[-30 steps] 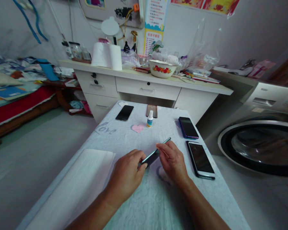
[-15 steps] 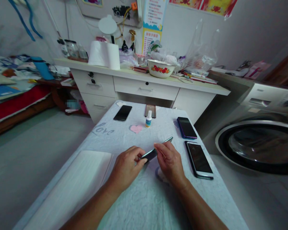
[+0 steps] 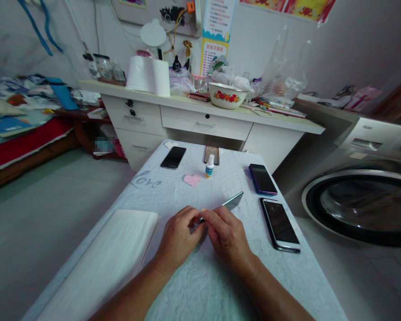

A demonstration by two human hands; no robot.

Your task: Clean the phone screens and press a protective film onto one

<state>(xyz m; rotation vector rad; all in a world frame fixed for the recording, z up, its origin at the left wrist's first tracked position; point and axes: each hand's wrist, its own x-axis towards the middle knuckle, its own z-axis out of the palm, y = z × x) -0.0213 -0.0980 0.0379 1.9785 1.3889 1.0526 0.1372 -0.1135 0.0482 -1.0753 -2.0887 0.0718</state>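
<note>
Phone (image 3: 234, 201) and hands meet over the middle of the table (image 3: 187, 285) in the head view, and the right hand (image 3: 229, 234) has slid down along the phone since half a second ago. It was about midway along the upper edge; now its fingertips sit just beside those of the left hand (image 3: 180, 234), leaving the phone's far end bare and pointing toward the table's right edge. That suggests the work has shifted to the near end of the phone. The left hand is mostly closed, thumb against bent fingers, pinching that near end, which the fingers largely hide. The right hand is drawn into a tight pinch, its other fingers curled under; whether it grips something tiny, or the phone's edge itself, cannot be told. The phone is held tilted above the cloth. The other things lie as they did: a black phone (image 3: 173, 158) near the far left corner, a small bottle (image 3: 209, 168) upright before a brown phone or case (image 3: 211, 150) at the far edge, a purple-edged phone (image 3: 263, 179) and a white phone (image 3: 281, 224) along the right edge, and a folded white sheet (image 3: 103, 258) along the left edge.
</note>
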